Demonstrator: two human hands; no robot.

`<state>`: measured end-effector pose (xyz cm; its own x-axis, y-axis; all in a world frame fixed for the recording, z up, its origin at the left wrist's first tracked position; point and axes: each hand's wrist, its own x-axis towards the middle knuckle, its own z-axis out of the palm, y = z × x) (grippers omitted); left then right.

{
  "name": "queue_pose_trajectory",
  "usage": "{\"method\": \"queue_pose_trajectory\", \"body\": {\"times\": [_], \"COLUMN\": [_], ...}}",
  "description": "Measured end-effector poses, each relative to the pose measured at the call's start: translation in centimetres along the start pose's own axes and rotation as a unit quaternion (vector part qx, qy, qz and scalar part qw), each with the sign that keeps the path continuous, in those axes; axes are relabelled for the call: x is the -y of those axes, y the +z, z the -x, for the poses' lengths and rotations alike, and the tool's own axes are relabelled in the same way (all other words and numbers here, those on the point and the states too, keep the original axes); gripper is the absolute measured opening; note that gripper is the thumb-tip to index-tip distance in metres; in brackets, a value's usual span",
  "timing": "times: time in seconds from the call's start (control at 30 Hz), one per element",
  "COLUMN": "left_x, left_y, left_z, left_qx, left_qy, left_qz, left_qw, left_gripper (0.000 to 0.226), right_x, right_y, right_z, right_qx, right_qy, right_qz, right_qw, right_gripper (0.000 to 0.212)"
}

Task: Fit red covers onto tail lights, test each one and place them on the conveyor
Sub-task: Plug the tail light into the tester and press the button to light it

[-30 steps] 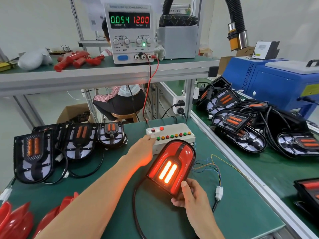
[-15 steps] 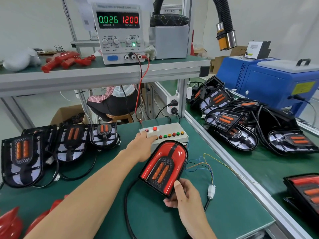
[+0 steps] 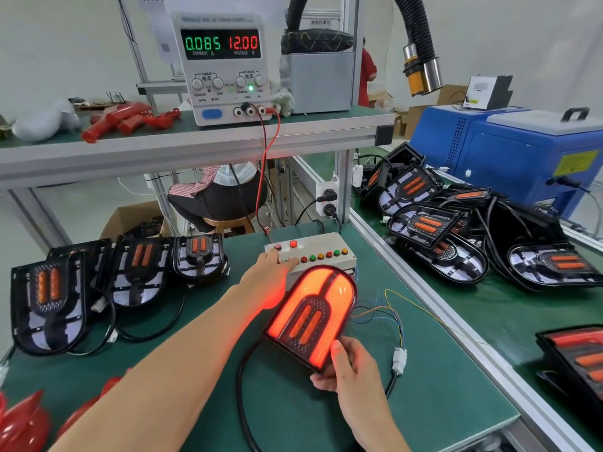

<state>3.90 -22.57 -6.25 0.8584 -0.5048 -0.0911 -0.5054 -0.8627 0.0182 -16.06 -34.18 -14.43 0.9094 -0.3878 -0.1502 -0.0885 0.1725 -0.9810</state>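
The lit tail light (image 3: 310, 316) stands tilted just in front of the test box (image 3: 321, 252), right hand (image 3: 346, 363) pinching its lower edge. Left hand (image 3: 272, 275) presses the box's buttons, fingers seemingly extended. Rigid, light, glossy: best gripped by the rim.

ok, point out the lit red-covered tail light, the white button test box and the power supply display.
lit red-covered tail light (image 3: 310, 316): head view, centre of lens.
white button test box (image 3: 321, 247): head view, top panel.
power supply display (image 3: 222, 44): head view, between the readouts.
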Motion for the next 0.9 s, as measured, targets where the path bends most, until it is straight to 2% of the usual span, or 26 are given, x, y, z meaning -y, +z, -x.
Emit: {"method": "queue_pose_trajectory", "body": {"times": [0.17,0.77,0.9], "left_x": [0.1,0.2,0.1], "left_y": [0.7,-0.5,-1.6], "left_z": [0.3,-0.4,-1.5], "left_qx": [-0.03,-0.009,-0.036], "left_qy": [0.003,0.012,0.023], "left_qz": [-0.024,-0.004,0.001], "left_qw": [0.999,1.0,0.999], "left_gripper": [0.079,0.075,0.068], "right_x": [0.1,0.2,0.6], "right_y": [0.0,0.1,0.0], "right_z": [0.0,0.1,0.5], "right_qx": [0.003,-0.001,0.007], "right_qy": [-0.001,0.004,0.007], "right_qz": [-0.003,-0.016,-0.017], "right_qw": [1.0,1.0,1.0], "right_gripper": [0.016,0.016,0.016]}}
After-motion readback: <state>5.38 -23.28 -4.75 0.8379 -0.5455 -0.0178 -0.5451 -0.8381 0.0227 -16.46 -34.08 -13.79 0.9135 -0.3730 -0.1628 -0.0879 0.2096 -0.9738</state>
